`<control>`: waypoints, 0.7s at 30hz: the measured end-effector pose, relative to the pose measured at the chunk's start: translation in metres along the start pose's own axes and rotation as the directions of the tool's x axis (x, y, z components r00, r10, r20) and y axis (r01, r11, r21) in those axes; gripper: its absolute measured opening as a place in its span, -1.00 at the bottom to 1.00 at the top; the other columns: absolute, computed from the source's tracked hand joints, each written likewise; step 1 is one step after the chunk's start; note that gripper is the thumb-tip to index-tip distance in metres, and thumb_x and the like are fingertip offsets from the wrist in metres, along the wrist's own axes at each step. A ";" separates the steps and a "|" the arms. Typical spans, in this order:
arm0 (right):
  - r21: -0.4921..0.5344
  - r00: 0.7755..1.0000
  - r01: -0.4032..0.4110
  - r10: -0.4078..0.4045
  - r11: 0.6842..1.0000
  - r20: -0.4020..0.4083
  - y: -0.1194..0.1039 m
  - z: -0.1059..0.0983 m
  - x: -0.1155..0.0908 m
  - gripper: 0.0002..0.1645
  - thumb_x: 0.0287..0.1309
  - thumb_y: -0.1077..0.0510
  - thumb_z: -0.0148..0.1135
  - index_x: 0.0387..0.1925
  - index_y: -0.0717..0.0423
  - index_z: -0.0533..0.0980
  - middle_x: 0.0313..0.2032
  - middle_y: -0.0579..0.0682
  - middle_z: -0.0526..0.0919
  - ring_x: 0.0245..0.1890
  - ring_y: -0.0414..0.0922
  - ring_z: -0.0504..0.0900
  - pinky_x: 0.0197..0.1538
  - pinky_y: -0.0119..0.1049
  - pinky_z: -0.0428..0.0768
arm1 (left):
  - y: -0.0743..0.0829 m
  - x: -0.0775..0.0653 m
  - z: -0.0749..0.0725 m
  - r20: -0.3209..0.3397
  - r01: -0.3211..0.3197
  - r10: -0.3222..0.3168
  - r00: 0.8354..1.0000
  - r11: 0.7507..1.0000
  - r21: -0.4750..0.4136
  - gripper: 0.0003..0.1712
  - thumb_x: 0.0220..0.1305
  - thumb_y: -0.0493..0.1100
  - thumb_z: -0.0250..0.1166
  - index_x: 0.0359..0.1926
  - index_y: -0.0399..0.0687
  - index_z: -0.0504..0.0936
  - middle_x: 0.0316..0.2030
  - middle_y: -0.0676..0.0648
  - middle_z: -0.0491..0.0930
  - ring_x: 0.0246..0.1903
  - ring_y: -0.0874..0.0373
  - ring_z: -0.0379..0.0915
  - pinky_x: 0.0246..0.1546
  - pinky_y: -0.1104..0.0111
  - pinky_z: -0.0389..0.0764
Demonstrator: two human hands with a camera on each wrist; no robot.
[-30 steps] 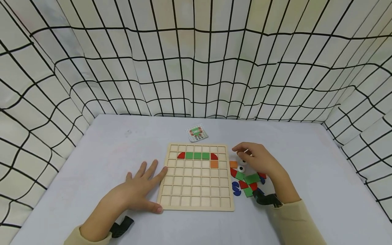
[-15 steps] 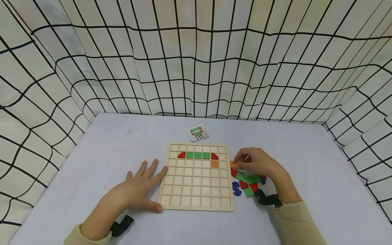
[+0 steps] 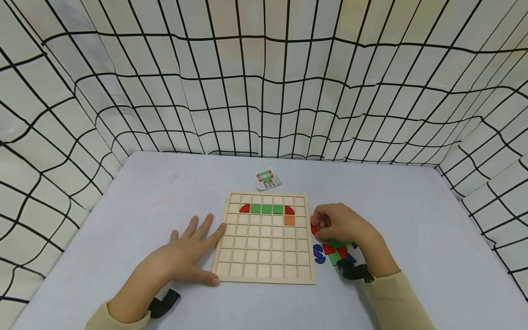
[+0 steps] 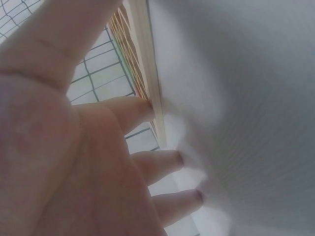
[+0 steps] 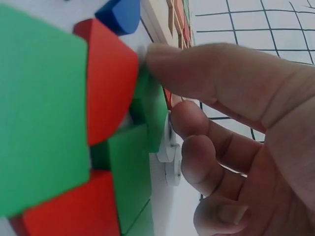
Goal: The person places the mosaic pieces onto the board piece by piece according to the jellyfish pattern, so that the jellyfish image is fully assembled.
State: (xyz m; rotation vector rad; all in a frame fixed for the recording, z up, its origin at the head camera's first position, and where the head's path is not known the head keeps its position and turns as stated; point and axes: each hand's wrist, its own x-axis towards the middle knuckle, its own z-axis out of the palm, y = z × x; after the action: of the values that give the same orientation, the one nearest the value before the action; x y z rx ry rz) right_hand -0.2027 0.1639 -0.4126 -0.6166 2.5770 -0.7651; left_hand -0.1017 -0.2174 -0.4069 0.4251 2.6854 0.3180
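Observation:
My left hand (image 3: 181, 261) lies spread beside the wooden grid board (image 3: 264, 245), its index finger and thumb at the left edge. In the left wrist view a fingertip meets the side of the board (image 4: 150, 73). On the board sits a row of three green squares (image 3: 266, 209) between two red quarter-rounds (image 3: 244, 208), with an orange square (image 3: 289, 220) below the right one. My right hand (image 3: 344, 224) is over the loose pieces, fingers bent, thumb and index apart around a red piece (image 3: 315, 229). The thumb is close against a green piece (image 5: 152, 110) in the right wrist view.
A small pattern card (image 3: 266, 178) lies behind the board. Right of the board are loose green pieces (image 3: 335, 259), red pieces (image 3: 341, 251) and blue pieces (image 3: 318, 254). White discs (image 5: 172, 162) show beyond the fingers. Black-lined white netting (image 3: 264, 91) surrounds the table.
My right hand has come down and toward me, from above the eye discs, past the loose orange piece, to the red and green pieces. The left hand stays where it was.

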 end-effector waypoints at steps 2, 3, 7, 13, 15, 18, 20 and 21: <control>-0.022 1.000 -0.012 0.011 1.000 -0.018 0.000 0.000 0.000 -0.74 -0.06 0.23 0.50 -0.34 0.00 0.56 -0.46 -0.11 0.52 -0.37 -0.13 0.46 -0.29 -0.25 0.48 | 0.000 0.000 0.000 -0.001 -0.002 0.002 1.000 1.000 0.001 0.40 -0.21 0.52 0.44 0.59 0.14 0.03 0.58 -0.28 -0.25 0.49 -0.47 -0.38 0.13 -0.59 -0.11; -0.033 1.000 -0.019 0.018 0.999 -0.025 0.000 0.000 0.000 -0.74 -0.05 0.21 0.51 -0.34 0.00 0.56 -0.46 -0.11 0.53 -0.36 -0.13 0.47 -0.28 -0.25 0.49 | 0.000 0.000 0.000 -0.001 -0.004 0.004 1.000 1.000 0.001 0.40 -0.21 0.52 0.44 0.59 0.14 0.03 0.58 -0.28 -0.24 0.49 -0.47 -0.38 0.13 -0.59 -0.11; -0.056 0.998 -0.066 0.064 0.996 -0.028 -0.001 0.002 0.001 -0.71 -0.05 0.11 0.57 -0.36 -0.04 0.56 -0.43 -0.14 0.56 -0.34 -0.12 0.48 -0.25 -0.26 0.52 | 0.000 -0.001 0.000 0.001 -0.008 0.008 1.000 1.000 -0.002 0.40 -0.20 0.53 0.43 0.59 0.14 0.02 0.58 -0.28 -0.25 0.50 -0.47 -0.39 0.13 -0.59 -0.11; -0.078 0.994 -0.107 0.104 0.991 -0.042 0.002 0.005 0.004 -0.69 -0.08 0.07 0.59 -0.40 -0.06 0.54 -0.45 -0.12 0.54 -0.35 -0.11 0.46 -0.30 -0.25 0.50 | -0.001 0.000 0.000 0.008 -0.002 0.002 1.000 1.000 0.001 0.41 -0.21 0.53 0.43 0.59 0.13 0.02 0.58 -0.28 -0.26 0.50 -0.47 -0.39 0.14 -0.59 -0.12; -0.082 0.993 -0.110 0.106 0.991 -0.045 0.001 0.005 0.004 -0.69 -0.07 0.07 0.59 -0.40 -0.06 0.54 -0.45 -0.11 0.53 -0.34 -0.11 0.46 -0.30 -0.25 0.49 | 0.000 0.000 -0.001 0.009 0.000 0.000 1.000 1.000 0.000 0.41 -0.21 0.52 0.44 0.59 0.13 0.02 0.58 -0.28 -0.26 0.50 -0.46 -0.40 0.14 -0.58 -0.13; -0.092 0.993 -0.111 0.107 0.990 -0.050 0.000 0.005 0.004 -0.70 -0.07 0.08 0.58 -0.40 -0.07 0.54 -0.44 -0.12 0.54 -0.34 -0.11 0.46 -0.29 -0.25 0.49 | 0.000 -0.001 -0.001 0.010 -0.002 0.002 1.000 1.000 -0.002 0.40 -0.20 0.52 0.44 0.59 0.13 0.01 0.58 -0.28 -0.26 0.50 -0.46 -0.40 0.14 -0.58 -0.12; -0.103 0.994 -0.104 0.099 0.989 -0.053 -0.001 0.005 0.004 -0.71 -0.06 0.09 0.57 -0.40 -0.07 0.54 -0.44 -0.13 0.54 -0.33 -0.12 0.46 -0.29 -0.25 0.48 | 0.000 -0.001 -0.001 0.011 -0.003 0.003 1.000 1.000 -0.002 0.40 -0.20 0.52 0.44 0.59 0.14 0.01 0.58 -0.27 -0.26 0.50 -0.45 -0.40 0.14 -0.58 -0.12; -0.107 0.994 -0.104 0.098 0.989 -0.054 -0.001 0.005 0.004 -0.71 -0.07 0.08 0.57 -0.40 -0.08 0.54 -0.44 -0.13 0.54 -0.33 -0.12 0.46 -0.29 -0.24 0.48 | 0.000 -0.001 -0.001 0.011 -0.003 0.003 1.000 1.000 -0.002 0.40 -0.20 0.51 0.44 0.59 0.14 0.00 0.58 -0.27 -0.27 0.50 -0.45 -0.40 0.14 -0.58 -0.12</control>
State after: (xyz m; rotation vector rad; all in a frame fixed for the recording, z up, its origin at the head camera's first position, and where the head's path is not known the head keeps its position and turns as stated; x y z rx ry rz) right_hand -0.2032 0.1590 -0.4172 -0.5007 2.6866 -0.6157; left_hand -0.1014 -0.2183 -0.4054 0.4289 2.6741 0.3188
